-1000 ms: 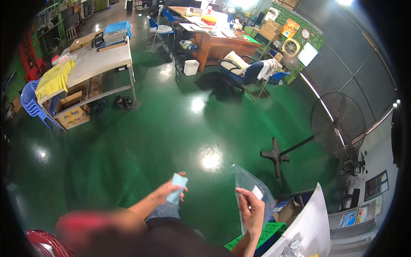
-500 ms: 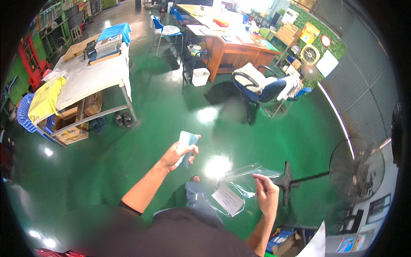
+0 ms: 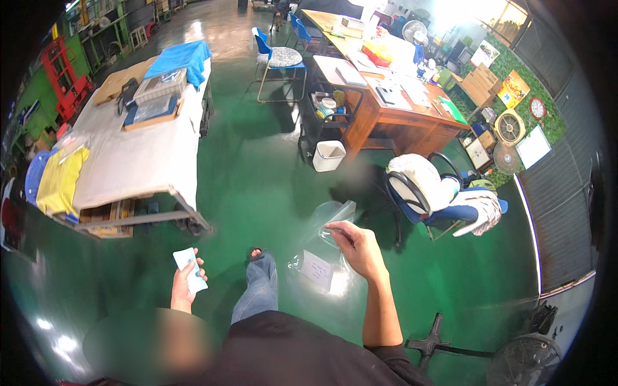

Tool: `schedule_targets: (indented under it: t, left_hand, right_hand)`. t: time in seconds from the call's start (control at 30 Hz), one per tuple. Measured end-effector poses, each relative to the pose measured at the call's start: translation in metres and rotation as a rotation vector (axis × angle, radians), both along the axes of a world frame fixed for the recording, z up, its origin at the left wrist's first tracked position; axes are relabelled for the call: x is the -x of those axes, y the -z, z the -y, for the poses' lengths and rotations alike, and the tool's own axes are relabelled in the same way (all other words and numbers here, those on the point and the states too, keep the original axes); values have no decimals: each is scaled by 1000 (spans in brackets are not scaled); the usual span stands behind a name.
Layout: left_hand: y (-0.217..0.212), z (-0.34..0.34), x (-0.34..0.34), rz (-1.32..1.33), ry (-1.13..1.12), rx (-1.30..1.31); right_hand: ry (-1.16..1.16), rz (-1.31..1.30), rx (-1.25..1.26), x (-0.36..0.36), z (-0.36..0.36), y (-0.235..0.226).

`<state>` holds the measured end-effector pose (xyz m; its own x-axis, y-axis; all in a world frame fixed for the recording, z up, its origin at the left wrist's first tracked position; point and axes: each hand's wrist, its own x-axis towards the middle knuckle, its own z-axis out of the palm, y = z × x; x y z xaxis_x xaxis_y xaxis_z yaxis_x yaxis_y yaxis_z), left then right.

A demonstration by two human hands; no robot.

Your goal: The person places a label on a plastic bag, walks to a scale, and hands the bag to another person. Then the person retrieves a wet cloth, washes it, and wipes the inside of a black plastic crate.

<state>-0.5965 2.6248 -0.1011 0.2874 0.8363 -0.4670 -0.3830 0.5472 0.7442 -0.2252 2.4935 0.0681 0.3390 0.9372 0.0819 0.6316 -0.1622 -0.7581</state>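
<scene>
My left hand [image 3: 181, 294] is closed around a flat, pale blue piece [image 3: 186, 262], thin and slightly bent, held out low on the left; its exact kind cannot be told. Near the middle, my right hand [image 3: 362, 251] pinches the upper part of a clear plastic bag [image 3: 335, 215] between thumb and fingers. The bag hangs down, with a white paper label [image 3: 317, 271] with writing in its lower part. The two hands are well apart.
A cloth-covered table [image 3: 151, 151] stands ahead on the left. Beyond the hands are a white bin [image 3: 329, 156], a wooden desk [image 3: 367, 122] and a swivel chair [image 3: 407, 193]. A pedestal fan [image 3: 528, 360] with a cross base lies near right, on green floor [image 3: 251, 193].
The view has turned, and the table and desk appear nearer. My left hand sits lower and farther left, my right hand higher and more central. Both keep their holds; one leg is stepped forward.
</scene>
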Motion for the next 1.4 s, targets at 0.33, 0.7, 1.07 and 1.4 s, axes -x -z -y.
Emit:
schedule_targets:
  t: [0.33, 0.7, 1.07, 1.4]
  left_hand:
    - [-77, -361, -257, 272, 391, -131]
    - [-113, -620, -459, 146, 528, -434]
    - [-164, -889, -627, -109, 799, -975]
    - [-180, -1200, -729, -131, 816, -1139]
  right_hand:
    - [112, -136, 30, -131, -280, -25]
    - [16, -63, -67, -310, -538, 1]
    - [-226, -149, 38, -431, -838, -8]
    - [195, -366, -22, -503, -1134, 5]
